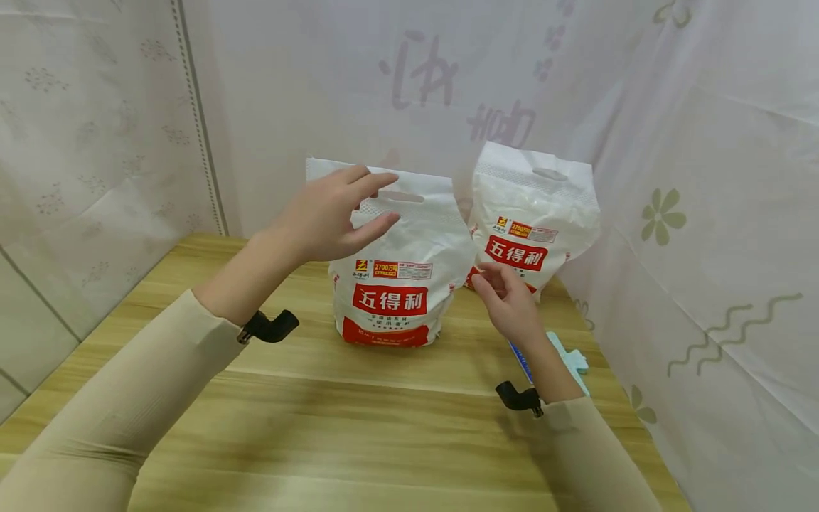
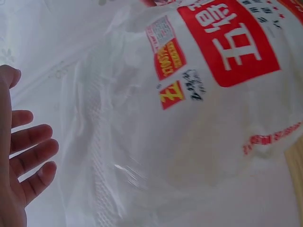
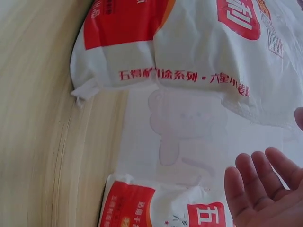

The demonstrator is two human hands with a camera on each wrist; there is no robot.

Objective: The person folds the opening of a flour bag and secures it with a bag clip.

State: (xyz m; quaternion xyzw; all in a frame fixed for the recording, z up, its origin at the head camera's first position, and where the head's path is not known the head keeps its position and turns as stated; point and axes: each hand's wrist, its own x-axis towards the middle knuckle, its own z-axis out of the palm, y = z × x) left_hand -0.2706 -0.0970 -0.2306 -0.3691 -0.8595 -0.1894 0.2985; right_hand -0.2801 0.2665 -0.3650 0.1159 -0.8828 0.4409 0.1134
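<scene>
A white flour bag (image 1: 397, 235) with red labels stands upright on the wooden table, its handle slot at the top. In front of that bag's upper left part hovers my left hand (image 1: 329, 213), fingers loosely bent and holding nothing. The left wrist view shows these fingers (image 2: 33, 142) apart from the bag. My right hand (image 1: 508, 306) is at the bag's right side, holding nothing, with its fingers (image 3: 267, 175) relaxed in the right wrist view. A second flour bag (image 1: 534, 206) stands behind and to the right, leaning slightly, its lower part partly covered by my right hand.
Beneath the right forearm lies a pale teal item (image 1: 572, 359) beside a blue one (image 1: 521, 361), both partly hidden. Printed white curtains (image 1: 723, 213) hang along the back and sides of the wooden table (image 1: 307, 434).
</scene>
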